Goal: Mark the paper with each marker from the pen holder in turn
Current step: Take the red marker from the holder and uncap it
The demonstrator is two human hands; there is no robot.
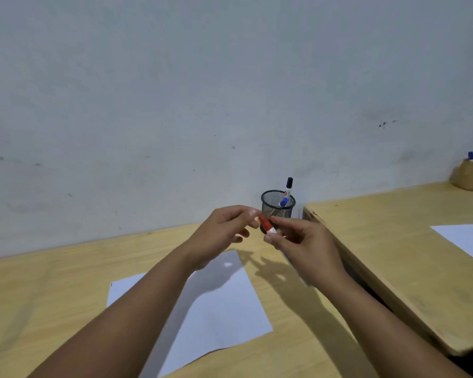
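Observation:
A red-capped marker (267, 225) with a white barrel is held in the air between both hands, just in front of the black mesh pen holder (277, 206). My right hand (305, 245) grips the barrel. The fingertips of my left hand (224, 231) pinch the red cap end. In the holder stand a black-capped marker (289, 186) and a blue-capped marker (284, 202). A white sheet of paper (221, 309) lies on the wooden table (52, 290) under my forearms, partly hidden by them.
The pale wall runs close behind the holder. A second wooden table (393, 241) stands at the right across a narrow gap, with another white sheet (467, 238) and a tan cup (470, 175) holding blue pens at the far right.

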